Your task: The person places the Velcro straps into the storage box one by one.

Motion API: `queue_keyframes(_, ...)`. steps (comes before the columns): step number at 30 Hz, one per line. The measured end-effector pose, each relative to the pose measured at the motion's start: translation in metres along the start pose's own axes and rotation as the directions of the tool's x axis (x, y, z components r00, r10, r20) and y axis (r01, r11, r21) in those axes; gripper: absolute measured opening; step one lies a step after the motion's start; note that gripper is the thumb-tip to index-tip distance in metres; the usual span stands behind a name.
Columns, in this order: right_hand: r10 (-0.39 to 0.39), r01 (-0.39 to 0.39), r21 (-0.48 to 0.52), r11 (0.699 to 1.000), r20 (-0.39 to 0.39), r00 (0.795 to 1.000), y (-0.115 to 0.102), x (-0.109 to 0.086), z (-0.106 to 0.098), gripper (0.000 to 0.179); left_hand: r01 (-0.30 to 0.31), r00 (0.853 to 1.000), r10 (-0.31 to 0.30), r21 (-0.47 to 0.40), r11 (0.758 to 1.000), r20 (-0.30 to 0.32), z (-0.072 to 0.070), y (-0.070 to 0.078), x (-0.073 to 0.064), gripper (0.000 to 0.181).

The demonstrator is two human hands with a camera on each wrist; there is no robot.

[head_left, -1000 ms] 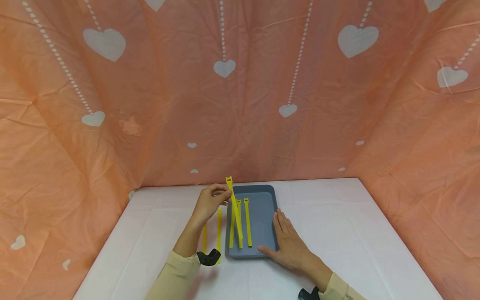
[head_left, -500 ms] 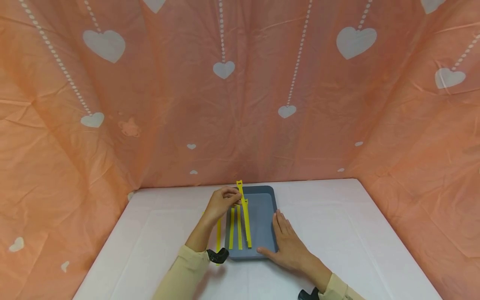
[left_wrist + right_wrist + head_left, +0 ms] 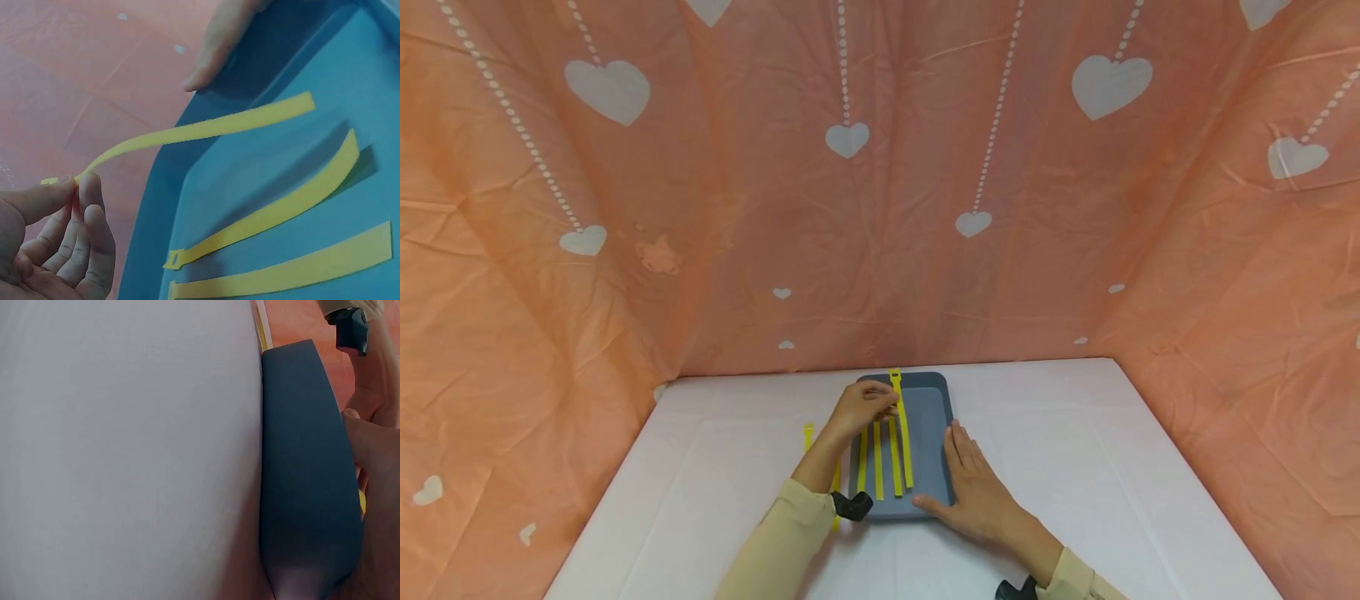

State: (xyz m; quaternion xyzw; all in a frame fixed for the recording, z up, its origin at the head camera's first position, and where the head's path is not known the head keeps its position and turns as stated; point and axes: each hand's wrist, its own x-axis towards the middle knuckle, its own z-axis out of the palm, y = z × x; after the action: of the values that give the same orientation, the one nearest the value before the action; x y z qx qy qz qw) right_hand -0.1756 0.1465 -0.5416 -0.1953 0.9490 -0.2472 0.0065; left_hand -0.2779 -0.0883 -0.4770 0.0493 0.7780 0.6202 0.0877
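My left hand pinches a yellow cable strap near its slotted head, between thumb and forefinger. In the left wrist view this strap bends away from the fingertips, over the blue-grey tray. Several like straps lie side by side in the tray's left part, their heads hidden behind the hand in the head view. One strap curls up at its tail. With fingers straight along the tray's right side and thumb at its near edge, my right hand rests against the tray.
Left of the tray, more yellow straps lie on the white-covered table, partly behind my left forearm. A pink cloth with white hearts hangs around the back and sides. Each wrist wears a black camera.
My left hand has moved right over the tray with the strap, which now hangs right of the lying straps. The right hand and tray have stayed in place.
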Motion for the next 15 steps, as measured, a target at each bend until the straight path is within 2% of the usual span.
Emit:
queue_keyframes(7,0.005,-0.004,-0.016,1.000,0.034,0.999,-0.001,0.001,-0.003,0.121,0.062,0.997,-0.062,-0.011,0.998,0.043,0.006,-0.007,0.009,0.027)
queue_keyframes(15,-0.002,0.003,-0.033,0.999,0.026,1.000,-0.001,0.001,-0.003,0.120,0.055,0.996,-0.057,0.024,0.998,0.061,0.012,-0.014,0.012,0.027)
